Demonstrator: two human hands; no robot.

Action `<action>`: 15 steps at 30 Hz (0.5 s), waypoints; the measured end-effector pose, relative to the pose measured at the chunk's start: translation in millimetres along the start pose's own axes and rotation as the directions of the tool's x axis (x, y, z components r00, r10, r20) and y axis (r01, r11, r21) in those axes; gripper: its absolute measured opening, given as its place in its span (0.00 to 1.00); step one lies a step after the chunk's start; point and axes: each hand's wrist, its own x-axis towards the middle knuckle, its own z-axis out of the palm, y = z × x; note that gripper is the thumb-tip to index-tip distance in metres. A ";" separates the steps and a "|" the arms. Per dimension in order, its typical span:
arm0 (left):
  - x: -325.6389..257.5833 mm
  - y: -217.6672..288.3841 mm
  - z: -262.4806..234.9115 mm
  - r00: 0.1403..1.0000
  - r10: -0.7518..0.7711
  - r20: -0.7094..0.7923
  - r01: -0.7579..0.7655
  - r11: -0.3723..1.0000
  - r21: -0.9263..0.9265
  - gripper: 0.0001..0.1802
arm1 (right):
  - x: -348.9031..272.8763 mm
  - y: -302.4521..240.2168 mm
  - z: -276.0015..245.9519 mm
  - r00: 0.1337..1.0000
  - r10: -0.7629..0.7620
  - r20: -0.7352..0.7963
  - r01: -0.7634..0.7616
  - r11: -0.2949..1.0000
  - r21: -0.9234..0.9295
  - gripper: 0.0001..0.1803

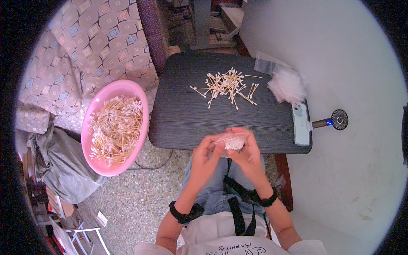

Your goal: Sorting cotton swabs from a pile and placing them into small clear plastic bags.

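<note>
At twelve o'clock the table [182,123] looks like matt, finely grained wood. The swabs [227,83] on it have smooth, bare wooden sticks and fluffy cotton tips. At nine, the basin [111,170] is smooth, slightly glossy plastic. The bag [231,143] near the dial's centre and the bundle of bags [288,87] at two are thin, shiny, clear plastic. The floor [127,195] at seven looks like speckled stone.

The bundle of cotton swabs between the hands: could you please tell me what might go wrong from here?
The bundle, held between the left hand and right hand, might spill if tipped. Loose swabs on the table could scatter if bumped. The phone, near the table's right edge, might get nudged off.
</note>
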 end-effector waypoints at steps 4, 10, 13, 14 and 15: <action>11.4 -3.5 6.2 0.999 -0.005 -0.043 0.003 0.999 -0.035 0.11 | 13.3 0.6 6.1 0.993 -0.113 0.023 0.114 0.992 -0.048 0.27; 31.7 -29.1 8.7 0.993 -0.050 -0.108 0.037 0.992 -0.120 0.12 | 35.6 23.8 -7.6 0.988 -0.136 -0.074 0.118 0.971 -0.208 0.26; 40.3 -38.4 -7.0 0.980 -0.198 -0.026 0.167 0.883 -0.438 0.11 | 35.2 17.5 -16.8 0.998 -0.006 -0.059 0.010 0.998 0.056 0.22; 39.6 -42.1 -7.2 0.979 -0.200 -0.027 0.168 0.883 -0.438 0.11 | 34.0 18.5 -22.5 0.996 0.077 -0.053 -0.073 0.995 0.070 0.18; 39.1 -42.2 -6.1 0.983 -0.181 -0.024 0.159 0.912 -0.378 0.12 | 33.8 18.2 -24.1 0.986 0.158 -0.046 -0.154 0.985 0.083 0.15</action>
